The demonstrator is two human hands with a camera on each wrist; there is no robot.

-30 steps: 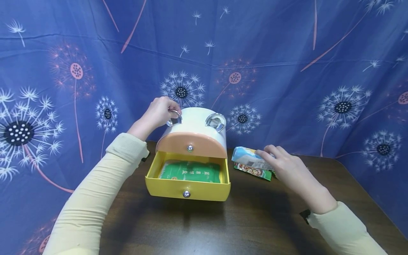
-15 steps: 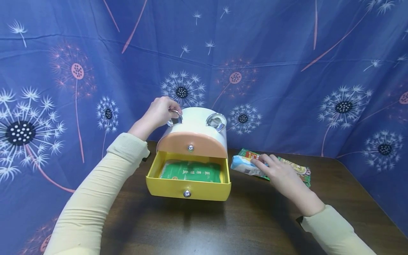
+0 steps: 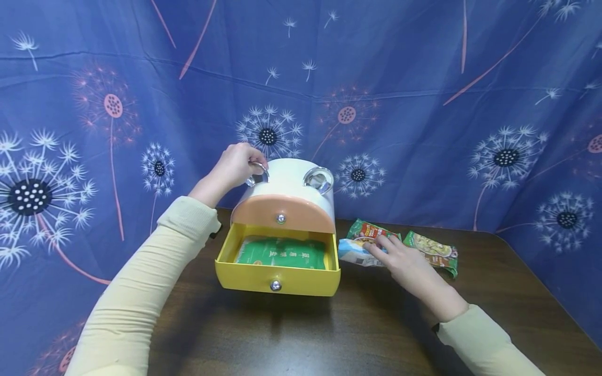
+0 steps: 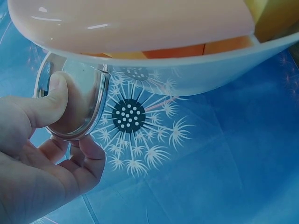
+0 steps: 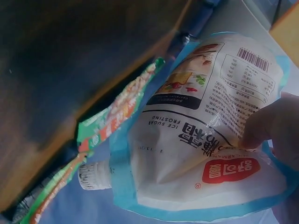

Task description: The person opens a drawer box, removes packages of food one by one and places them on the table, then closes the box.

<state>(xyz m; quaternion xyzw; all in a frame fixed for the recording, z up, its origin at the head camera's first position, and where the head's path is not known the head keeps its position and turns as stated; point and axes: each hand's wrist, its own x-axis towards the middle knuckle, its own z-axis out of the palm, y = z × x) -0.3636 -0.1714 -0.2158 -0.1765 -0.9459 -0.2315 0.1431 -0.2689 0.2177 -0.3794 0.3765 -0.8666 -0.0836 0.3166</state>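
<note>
A white cabinet [image 3: 289,172] has two shiny oval ears, a peach upper front and a pulled-out yellow drawer [image 3: 276,279]. Inside the drawer lies a green packet [image 3: 282,253] with white lettering. My left hand [image 3: 239,163] grips the cabinet's left ear [image 4: 86,100], thumb on its face and fingers behind. To the drawer's right, my right hand [image 3: 405,263] pinches a white-and-blue pouch [image 3: 355,254], labelled "ice sugar frosting" in the right wrist view. The white cap [image 5: 95,176] of this pouch shows there, with a thumb pressing into the pouch's side.
Behind the pouch lies a red-and-green food packet [image 3: 364,228]. Farther right is another green packet [image 3: 437,250] with a food picture. All stand on a dark wooden table [image 3: 390,334], backed by a blue dandelion-print cloth [image 3: 409,62].
My right hand has moved left with the pouch, closer to the drawer. The two food packets behind it show more fully. My left hand stays on the ear.
</note>
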